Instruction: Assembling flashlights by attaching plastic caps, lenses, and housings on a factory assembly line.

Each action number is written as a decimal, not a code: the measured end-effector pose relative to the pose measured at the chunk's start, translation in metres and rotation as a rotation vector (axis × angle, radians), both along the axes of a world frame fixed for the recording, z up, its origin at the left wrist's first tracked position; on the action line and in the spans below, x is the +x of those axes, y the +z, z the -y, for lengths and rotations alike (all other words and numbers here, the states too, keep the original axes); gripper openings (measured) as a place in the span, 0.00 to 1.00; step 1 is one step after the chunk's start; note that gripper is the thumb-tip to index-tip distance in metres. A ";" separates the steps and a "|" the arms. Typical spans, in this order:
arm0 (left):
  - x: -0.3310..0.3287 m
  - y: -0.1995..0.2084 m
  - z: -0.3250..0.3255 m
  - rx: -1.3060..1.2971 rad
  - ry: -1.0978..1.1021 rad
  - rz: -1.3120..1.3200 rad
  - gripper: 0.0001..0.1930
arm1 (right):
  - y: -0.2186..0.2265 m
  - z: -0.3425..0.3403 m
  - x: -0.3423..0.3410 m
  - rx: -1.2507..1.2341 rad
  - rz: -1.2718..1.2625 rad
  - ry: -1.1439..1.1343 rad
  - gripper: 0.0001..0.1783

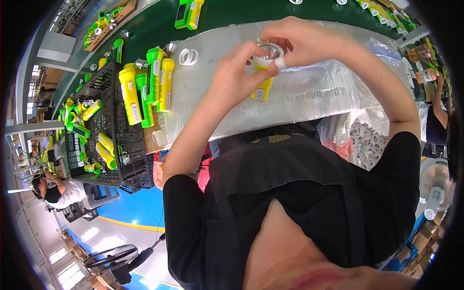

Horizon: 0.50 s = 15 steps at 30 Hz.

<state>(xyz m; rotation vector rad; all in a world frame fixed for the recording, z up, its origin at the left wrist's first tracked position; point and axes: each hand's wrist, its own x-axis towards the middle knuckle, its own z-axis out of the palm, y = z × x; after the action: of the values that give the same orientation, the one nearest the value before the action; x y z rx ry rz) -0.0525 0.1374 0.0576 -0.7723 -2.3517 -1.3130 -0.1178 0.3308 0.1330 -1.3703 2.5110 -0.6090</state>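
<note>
A yellow flashlight [261, 91] is held over the plastic-covered worktop, its head tilted up toward me. The shiny reflector [273, 50] shows in the head, with a pale ring around its rim. My left hand [237, 72] is closed around the flashlight near its head. From the other side, the fingers and thumb of my right hand [304, 42] curl over the ring on the rim. A white band is visible by my right thumb. Loose white rings [188, 57] lie on the worktop left of my hands.
Several yellow and green flashlights [153, 77] lie at the left beside a black crate [126, 150] containing more. A green-and-yellow pair [188, 13] lies at the back. A bag of white rings [369, 144] is below the worktop at right. Other people work on both sides.
</note>
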 end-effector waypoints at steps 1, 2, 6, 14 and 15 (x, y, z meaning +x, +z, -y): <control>-0.002 0.000 -0.001 -0.022 0.027 -0.041 0.20 | -0.006 0.001 0.001 0.005 0.001 -0.001 0.22; -0.002 -0.001 -0.002 -0.043 0.048 -0.080 0.20 | -0.015 0.003 0.006 -0.035 -0.124 -0.131 0.23; -0.003 0.000 -0.002 -0.018 0.023 -0.037 0.20 | -0.017 0.012 0.017 0.047 -0.246 -0.378 0.29; 0.005 0.002 -0.005 -0.052 0.046 -0.154 0.21 | -0.018 0.000 0.009 -0.194 -0.097 0.035 0.28; 0.005 0.001 -0.006 -0.051 0.045 -0.156 0.21 | -0.020 0.003 0.014 -0.114 -0.119 -0.117 0.28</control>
<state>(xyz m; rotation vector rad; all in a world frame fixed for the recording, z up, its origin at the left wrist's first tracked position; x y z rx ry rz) -0.0473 0.1430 0.0590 -0.8019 -2.2731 -1.1365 -0.1042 0.3280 0.1129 -1.3411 2.7046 -0.7250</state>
